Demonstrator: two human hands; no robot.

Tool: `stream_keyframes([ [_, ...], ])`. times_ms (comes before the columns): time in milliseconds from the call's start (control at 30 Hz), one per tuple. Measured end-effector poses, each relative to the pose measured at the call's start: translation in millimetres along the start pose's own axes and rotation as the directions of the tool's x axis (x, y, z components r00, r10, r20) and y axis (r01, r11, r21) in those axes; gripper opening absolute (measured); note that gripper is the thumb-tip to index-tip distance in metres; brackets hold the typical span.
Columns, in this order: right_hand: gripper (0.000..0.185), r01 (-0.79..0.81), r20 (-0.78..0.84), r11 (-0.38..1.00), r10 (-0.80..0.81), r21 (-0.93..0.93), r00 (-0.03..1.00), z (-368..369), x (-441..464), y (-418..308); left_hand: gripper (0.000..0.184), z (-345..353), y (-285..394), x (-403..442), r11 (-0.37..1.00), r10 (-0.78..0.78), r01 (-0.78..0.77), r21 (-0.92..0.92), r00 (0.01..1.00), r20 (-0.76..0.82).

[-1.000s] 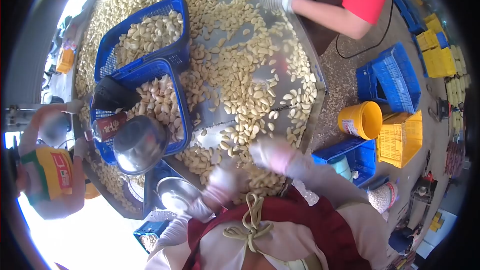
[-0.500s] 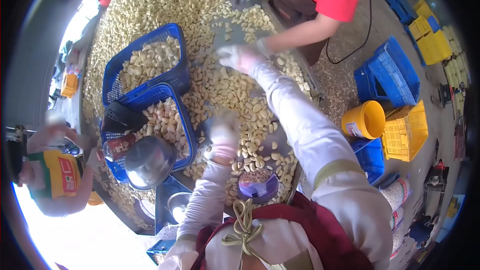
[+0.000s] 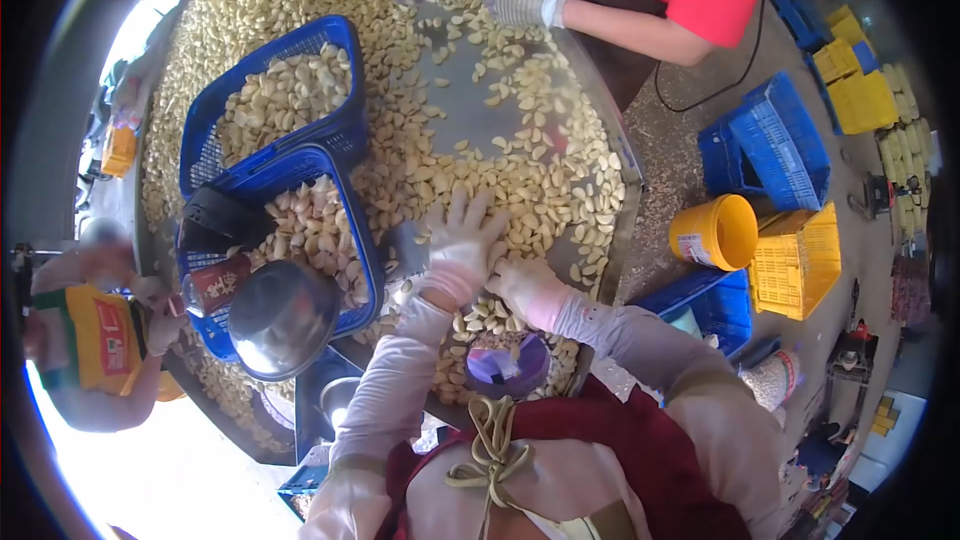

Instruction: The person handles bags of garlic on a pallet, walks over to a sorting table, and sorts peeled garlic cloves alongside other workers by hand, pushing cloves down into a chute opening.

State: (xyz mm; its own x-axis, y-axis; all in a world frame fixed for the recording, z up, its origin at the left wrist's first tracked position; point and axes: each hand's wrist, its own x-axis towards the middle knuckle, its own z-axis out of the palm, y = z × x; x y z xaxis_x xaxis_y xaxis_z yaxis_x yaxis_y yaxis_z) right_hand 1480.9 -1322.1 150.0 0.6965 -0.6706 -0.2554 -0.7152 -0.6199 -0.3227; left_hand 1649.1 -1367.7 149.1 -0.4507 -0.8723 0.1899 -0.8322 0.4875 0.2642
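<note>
Pale peeled cloves (image 3: 540, 180) lie in a thick layer over the metal table (image 3: 470, 110). My left hand (image 3: 462, 245), in a white glove, rests on them with its fingers spread. Beside it my right hand (image 3: 528, 290), also gloved, bends inward with its fingertips near my left palm; what lies under those fingers is hidden. A purple bowl (image 3: 508, 365) sits just below both hands, close to my apron, with small bits at its far side. To the left, one blue basket (image 3: 340, 125) holds pale cloves, and a second blue basket (image 3: 372, 285) holds pinkish unpeeled ones.
A metal bowl (image 3: 283, 320) and a dark scoop (image 3: 220, 220) rest on the nearer basket. Across the table a co-worker's gloved hand (image 3: 520, 5) touches cloves. Another person (image 3: 95, 340) stands left. A yellow bucket (image 3: 715, 232) and crates (image 3: 797, 260) stand on the floor at right.
My right arm has drawn back from the table's far part to beside my left hand. My left hand has moved slightly up and right. The co-worker's hands have shifted.
</note>
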Motion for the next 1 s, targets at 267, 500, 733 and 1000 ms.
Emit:
stream_keyframes([
  [267, 0.015, -0.310, -0.452, 0.884, 0.450, 0.351, 0.770, -51.3, 19.2, 170.9, 0.055, 1.6, 44.6, -49.5, 0.954, -0.300, 0.299, 0.024, 0.948, 0.104],
  [500, 0.017, -0.514, -0.236, 0.815, 0.573, 0.268, 0.785, -57.7, 20.9, 176.7, 0.049, 8.5, 25.1, 44.2, 0.998, -0.017, 0.019, -0.061, 0.999, 0.037],
  [733, 0.020, -0.343, -0.340, 0.846, 0.490, 0.408, 0.803, -81.2, 16.9, 179.3, 0.050, 21.1, 95.6, -55.5, 0.980, -0.008, 0.014, -0.201, 1.000, 0.030],
  [1000, 0.023, -0.384, -0.113, 0.688, 0.560, 0.615, 0.821, -72.5, 18.9, 180.7, 0.019, -1.8, 6.7, 41.7, 0.729, -0.466, 0.239, -0.642, 0.860, -0.208],
])
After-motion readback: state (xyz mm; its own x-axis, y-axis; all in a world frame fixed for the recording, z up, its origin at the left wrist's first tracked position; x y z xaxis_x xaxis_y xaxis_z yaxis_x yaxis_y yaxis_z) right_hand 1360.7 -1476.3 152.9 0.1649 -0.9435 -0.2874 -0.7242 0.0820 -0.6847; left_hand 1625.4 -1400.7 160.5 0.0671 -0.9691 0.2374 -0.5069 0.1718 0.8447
